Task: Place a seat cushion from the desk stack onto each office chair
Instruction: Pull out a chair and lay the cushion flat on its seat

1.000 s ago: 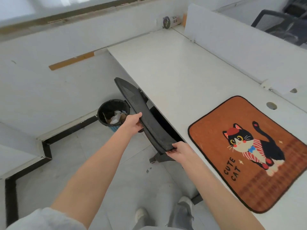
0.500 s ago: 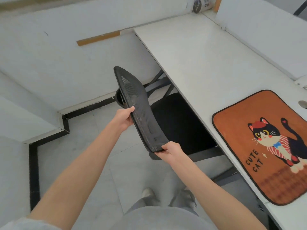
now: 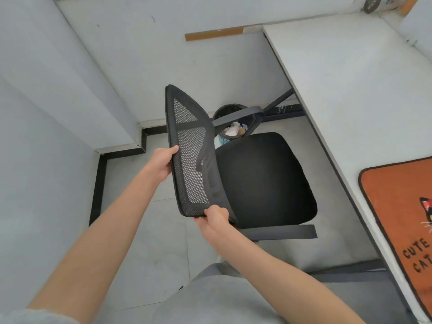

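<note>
Head-worn view, forward and downward

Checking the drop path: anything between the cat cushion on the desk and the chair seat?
Nothing visible lies on the black seat, and the cat cushion lies alone on the desk beside it. But both hands are busy: left hand and right hand grip the mesh backrest.

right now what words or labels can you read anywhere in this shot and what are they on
"CUTE CAT": black letters on the orange cat cushion lying on the desk.
Can at the far desk corner: its printing is too blurred to read.
Sticker on the desk frame bar: too small to read.
Nothing else carries text.
</note>
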Demonstrator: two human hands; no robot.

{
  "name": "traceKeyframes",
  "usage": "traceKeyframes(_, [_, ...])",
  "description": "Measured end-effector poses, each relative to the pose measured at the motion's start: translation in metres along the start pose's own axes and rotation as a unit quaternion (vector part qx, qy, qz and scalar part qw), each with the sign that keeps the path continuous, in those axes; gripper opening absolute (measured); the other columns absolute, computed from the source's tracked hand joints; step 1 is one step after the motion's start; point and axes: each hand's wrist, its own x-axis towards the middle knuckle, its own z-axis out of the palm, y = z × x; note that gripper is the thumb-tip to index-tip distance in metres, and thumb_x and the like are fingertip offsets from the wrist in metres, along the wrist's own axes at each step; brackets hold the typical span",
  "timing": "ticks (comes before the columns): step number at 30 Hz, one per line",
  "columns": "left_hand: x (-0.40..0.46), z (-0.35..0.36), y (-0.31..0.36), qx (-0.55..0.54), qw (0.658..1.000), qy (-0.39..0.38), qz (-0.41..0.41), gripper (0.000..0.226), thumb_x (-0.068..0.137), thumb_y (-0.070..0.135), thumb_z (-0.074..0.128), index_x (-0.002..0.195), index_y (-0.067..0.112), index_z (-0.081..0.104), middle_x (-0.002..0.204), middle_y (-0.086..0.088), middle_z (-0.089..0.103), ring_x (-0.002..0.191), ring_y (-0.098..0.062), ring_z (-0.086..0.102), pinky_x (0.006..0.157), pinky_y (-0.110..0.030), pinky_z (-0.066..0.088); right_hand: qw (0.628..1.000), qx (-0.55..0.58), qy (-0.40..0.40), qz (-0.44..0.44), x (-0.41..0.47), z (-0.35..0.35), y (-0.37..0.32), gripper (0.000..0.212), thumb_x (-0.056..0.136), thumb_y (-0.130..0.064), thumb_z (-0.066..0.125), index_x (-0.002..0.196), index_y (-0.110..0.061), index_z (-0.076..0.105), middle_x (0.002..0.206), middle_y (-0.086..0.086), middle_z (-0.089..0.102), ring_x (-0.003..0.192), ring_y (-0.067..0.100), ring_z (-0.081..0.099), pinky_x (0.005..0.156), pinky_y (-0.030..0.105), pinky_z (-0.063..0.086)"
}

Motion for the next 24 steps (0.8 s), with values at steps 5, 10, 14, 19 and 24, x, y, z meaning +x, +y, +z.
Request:
traceKeyframes(5, [-0.01, -0.029, -0.004, -0.011, 1.0, 0.003, 0.001, 0.018, 0.095, 0.013, 0.045, 0.105, 0.003, 0.055, 0.087, -0.005, 0.06, 0.078, -0.017, 0.058, 0.082, -0.032, 0.049, 1.0, -0.005, -0.025, 0.006, 0.0, 0.007, 0.025, 0.041, 0.088, 0.019, 0.023, 0.125, 0.01, 0.035, 0.113, 0.021, 0.044, 0.095, 0.033, 0.045, 0.095, 0.053, 0.041])
traceKeyframes(10, [-0.015, -0.033, -0.005, -0.002, 1.0, 0.027, 0.007, 0.016, 0.095, 0.014, 0.045, 0.088, 0.007, 0.058, 0.087, -0.005, 0.06, 0.074, -0.014, 0.056, 0.072, -0.028, 0.048, 0.997, -0.024, -0.074, 0.009, -0.001, 0.0, 0.035, 0.035, 0.085, 0.02, 0.023, 0.114, 0.008, 0.039, 0.124, 0.024, 0.047, 0.105, 0.037, 0.052, 0.094, 0.051, 0.045])
traceKeyframes(14, [-0.009, -0.017, -0.006, 0.271, 0.927, 0.191, 0.173, 0.042, 0.091, 0.012, 0.046, 0.131, 0.001, 0.042, 0.132, -0.018, 0.049, 0.117, -0.028, 0.047, 0.1, -0.038, 0.038, 0.985, -0.124, -0.103, 0.055, -0.003, -0.03, 0.008, 0.013, 0.092, 0.004, 0.034, 0.097, 0.0, 0.044, 0.136, 0.025, 0.041, 0.121, 0.039, 0.048, 0.087, 0.048, 0.044])
traceKeyframes(19, [-0.037, 0.082, -0.009, 0.277, 0.881, 0.085, 0.374, 0.041, 0.091, 0.006, 0.041, 0.132, 0.008, 0.044, 0.134, -0.01, 0.051, 0.126, -0.021, 0.046, 0.11, -0.034, 0.035, 0.997, -0.049, -0.064, -0.012, 0.009, -0.105, -0.068, 0.02, 0.095, -0.001, 0.034, 0.111, -0.001, 0.046, 0.125, 0.021, 0.05, 0.127, 0.039, 0.043, 0.106, 0.045, 0.038])
traceKeyframes(24, [-0.06, 0.211, -0.049, 0.381, 0.836, -0.175, 0.354, 0.038, 0.094, 0.009, 0.042, 0.131, 0.009, 0.046, 0.126, -0.008, 0.059, 0.12, -0.02, 0.052, 0.103, -0.026, 0.035, 0.971, -0.052, 0.09, -0.214, 0.012, -0.219, -0.133, 0.047, 0.096, -0.004, 0.039, 0.141, -0.008, 0.028, 0.134, 0.017, 0.046, 0.111, 0.025, 0.054, 0.094, 0.03, 0.045])
